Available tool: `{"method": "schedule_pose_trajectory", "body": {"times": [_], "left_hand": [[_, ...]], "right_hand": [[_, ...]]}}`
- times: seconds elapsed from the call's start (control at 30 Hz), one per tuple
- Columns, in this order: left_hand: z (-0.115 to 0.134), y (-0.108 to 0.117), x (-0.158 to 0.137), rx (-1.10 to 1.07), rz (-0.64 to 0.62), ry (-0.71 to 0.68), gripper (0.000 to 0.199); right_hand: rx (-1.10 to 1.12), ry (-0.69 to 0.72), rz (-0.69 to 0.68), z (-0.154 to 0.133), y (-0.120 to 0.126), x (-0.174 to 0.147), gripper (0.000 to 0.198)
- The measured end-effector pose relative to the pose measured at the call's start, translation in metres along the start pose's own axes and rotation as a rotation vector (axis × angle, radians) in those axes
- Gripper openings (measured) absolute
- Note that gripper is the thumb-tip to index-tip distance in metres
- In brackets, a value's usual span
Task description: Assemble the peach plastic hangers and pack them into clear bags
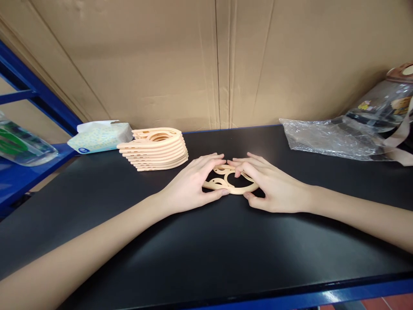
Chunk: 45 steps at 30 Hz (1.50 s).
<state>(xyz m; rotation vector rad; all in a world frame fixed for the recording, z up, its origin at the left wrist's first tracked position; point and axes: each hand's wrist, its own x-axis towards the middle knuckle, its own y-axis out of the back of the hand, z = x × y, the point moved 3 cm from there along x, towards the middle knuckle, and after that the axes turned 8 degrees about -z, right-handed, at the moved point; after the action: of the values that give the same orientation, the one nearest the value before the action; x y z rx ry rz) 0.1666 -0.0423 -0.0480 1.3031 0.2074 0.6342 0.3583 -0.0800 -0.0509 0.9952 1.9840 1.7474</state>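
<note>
A cream plastic folding hanger (237, 190) lies flat on the black tabletop (206, 254), partly covered by my fingers. My left hand (195, 183) grips its left side, thumb on the near edge and fingers over the far edge. From the right, my right hand (274, 185) holds the other side, its thumb at the near edge and a bent index finger reaching over the ring-shaped part. To the left stands a neat stack of similar peach-coloured hangers (158, 150), apart from both hands.
Behind the stack sits a tissue pack (103, 137). A clear plastic bag (329, 135) lies at the back right beside a transparent bottle (382, 103) with a strap. Cardboard (161, 64) walls the back. A blue metal frame (35, 103) and another bottle (26, 144) are on the left.
</note>
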Motion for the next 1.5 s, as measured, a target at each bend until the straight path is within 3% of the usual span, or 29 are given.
{"method": "schedule_pose_trajectory", "body": {"times": [0.13, 0.33, 0.47, 0.67, 1.5], "left_hand": [[-0.004, -0.003, 0.0, -0.012, -0.052, 0.01, 0.075], [0.003, 0.005, 0.0, 0.013, 0.042, -0.028, 0.076], [0.008, 0.011, -0.001, 0.075, 0.188, -0.082, 0.068], [0.009, 0.011, -0.001, 0.123, 0.201, -0.103, 0.066], [0.015, 0.012, -0.002, 0.192, 0.146, -0.073, 0.068]], "right_hand": [[0.12, -0.016, -0.022, 0.0, 0.002, 0.0, 0.029], [0.401, -0.345, 0.193, 0.022, 0.006, 0.0, 0.035], [0.635, -0.397, 0.135, 0.028, 0.006, 0.003, 0.032], [0.925, -0.427, 0.094, 0.028, 0.008, 0.007, 0.034], [0.934, -0.395, 0.098, 0.025, 0.009, 0.006, 0.036]]}}
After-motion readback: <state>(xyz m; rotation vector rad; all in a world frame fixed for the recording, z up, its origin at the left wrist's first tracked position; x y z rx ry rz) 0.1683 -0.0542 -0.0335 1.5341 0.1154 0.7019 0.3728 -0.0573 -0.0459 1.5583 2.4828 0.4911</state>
